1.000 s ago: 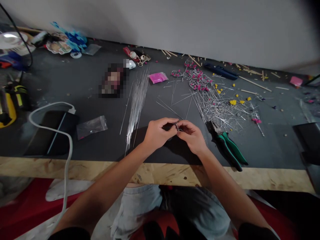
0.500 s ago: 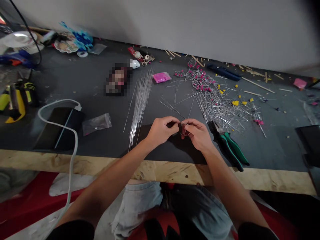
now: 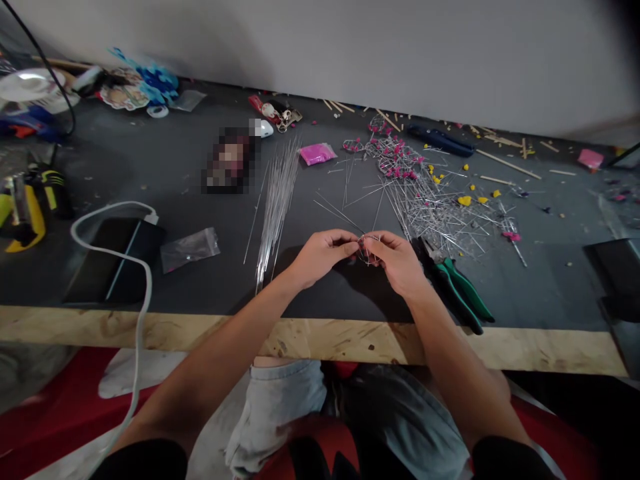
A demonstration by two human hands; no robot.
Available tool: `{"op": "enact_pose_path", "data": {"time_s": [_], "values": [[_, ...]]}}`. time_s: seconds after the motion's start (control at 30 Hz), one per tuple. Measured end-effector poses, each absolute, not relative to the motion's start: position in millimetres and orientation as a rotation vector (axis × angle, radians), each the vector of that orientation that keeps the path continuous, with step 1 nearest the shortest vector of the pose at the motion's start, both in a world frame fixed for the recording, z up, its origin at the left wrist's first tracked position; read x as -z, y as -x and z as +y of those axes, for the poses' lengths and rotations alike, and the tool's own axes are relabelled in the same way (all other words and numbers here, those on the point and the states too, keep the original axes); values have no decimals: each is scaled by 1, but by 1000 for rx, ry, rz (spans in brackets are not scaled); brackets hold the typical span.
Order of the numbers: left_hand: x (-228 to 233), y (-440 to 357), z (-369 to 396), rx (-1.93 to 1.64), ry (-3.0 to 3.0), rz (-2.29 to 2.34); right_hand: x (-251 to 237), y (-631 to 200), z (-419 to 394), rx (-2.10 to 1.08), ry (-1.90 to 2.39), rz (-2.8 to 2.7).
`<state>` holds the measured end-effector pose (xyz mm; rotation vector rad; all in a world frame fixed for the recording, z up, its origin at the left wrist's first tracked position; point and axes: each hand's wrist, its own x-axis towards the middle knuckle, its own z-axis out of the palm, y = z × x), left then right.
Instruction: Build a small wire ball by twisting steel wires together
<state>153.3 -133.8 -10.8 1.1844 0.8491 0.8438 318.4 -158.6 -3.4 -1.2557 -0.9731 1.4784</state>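
Observation:
Near the table's front edge, my left hand [image 3: 323, 257] and my right hand [image 3: 395, 260] meet fingertip to fingertip around a small piece of bent wire [image 3: 369, 257] with curved loops. Both hands pinch it, and the fingers hide part of its shape. To the left lies a bundle of straight wires [image 3: 277, 207]. Beyond my right hand spreads a heap of wire pieces [image 3: 430, 207], with wire shapes bearing pink bits [image 3: 395, 157] at its far end. Pliers with green and black handles [image 3: 457, 283] rest beside my right wrist.
A pink packet [image 3: 318, 154] and a clear plastic bag [image 3: 190, 249] lie on the dark tabletop. At the left are a power bank [image 3: 113, 260] with a white cable [image 3: 149, 280] and yellow-handled tools [image 3: 30, 207]. Yellow bits [image 3: 465, 200] and wooden sticks [image 3: 507, 163] are scattered right.
The view has shifted slightly. My fingers have shifted on the bent wire, and more of its loops now show below the fingertips. Both hands stay together in nearly the same place.

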Motion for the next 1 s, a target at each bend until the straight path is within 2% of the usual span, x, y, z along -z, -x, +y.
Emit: {"op": "enact_pose_path", "data": {"time_s": [0.53, 0.63, 0.83, 1.0], "values": [[11, -146, -135, -611, -999, 560, 6, -328, -159, -2022, 923, -860], [14, -145, -136, -615, -981, 580, 6, -327, -159, -1997, 923, -907], [15, -154, -137, -836, -1107, 815, 2, -321, -158, -1711, 1064, -886], [14, -155, -139, -900, -1262, 914, 1, -324, -159, -1749, 1055, -875]]}}
